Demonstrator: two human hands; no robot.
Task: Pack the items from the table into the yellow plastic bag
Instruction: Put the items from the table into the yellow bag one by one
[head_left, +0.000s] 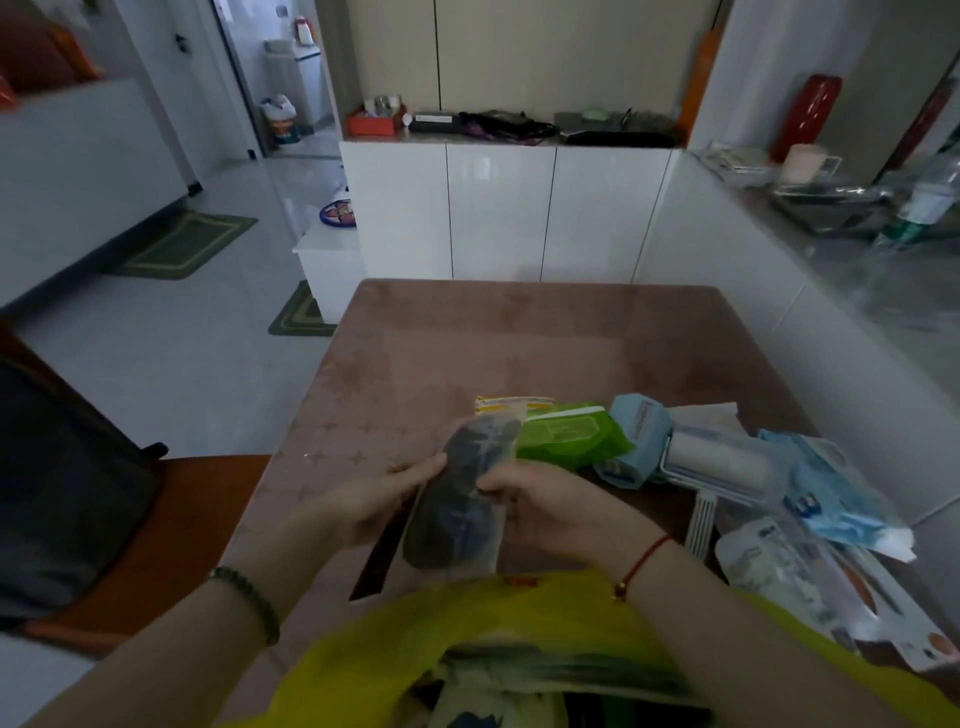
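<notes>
Both hands hold a clear packet with dark contents (462, 499) upright over the table, just beyond the yellow plastic bag (405, 639). My left hand (379, 504) grips the packet's left edge and my right hand (540, 504) its right edge. The bag lies open at the near edge with items inside. Behind the packet lie a green wipes pack (571, 434) and a yellow packet (511, 404). To the right sit a light blue box (636, 431), a white lint roller (719, 462), a blue mask pack (836, 493) and white packaged items (779, 566).
The pinkish table (493, 343) reaches to white cabinets (498, 213) at the back. An orange chair seat (171, 519) with a dark bag (62, 483) stands on the left. A cluttered grey counter (857, 234) runs along the right.
</notes>
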